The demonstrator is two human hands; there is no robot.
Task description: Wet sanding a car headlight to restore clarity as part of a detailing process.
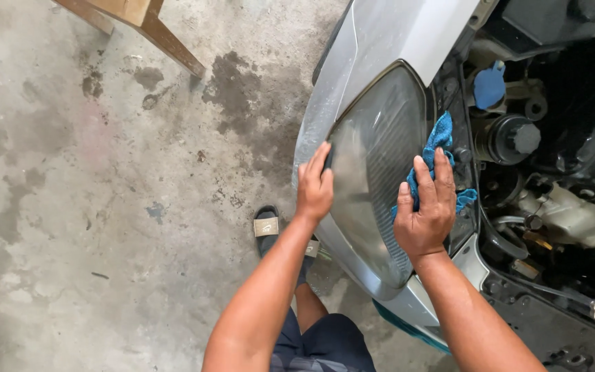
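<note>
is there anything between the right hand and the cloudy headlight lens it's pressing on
Yes: a crumpled blue cloth lies under the right hand, between its fingers and the cloudy headlight lens. The left hand rests bare on the lens's other edge.

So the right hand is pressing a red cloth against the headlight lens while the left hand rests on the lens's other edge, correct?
Not quite: the cloth is blue, not red. The head view shows the right hand pressing it against the headlight lens, near the engine-bay side, while the left hand rests on the lens's other edge, as you said.
</note>
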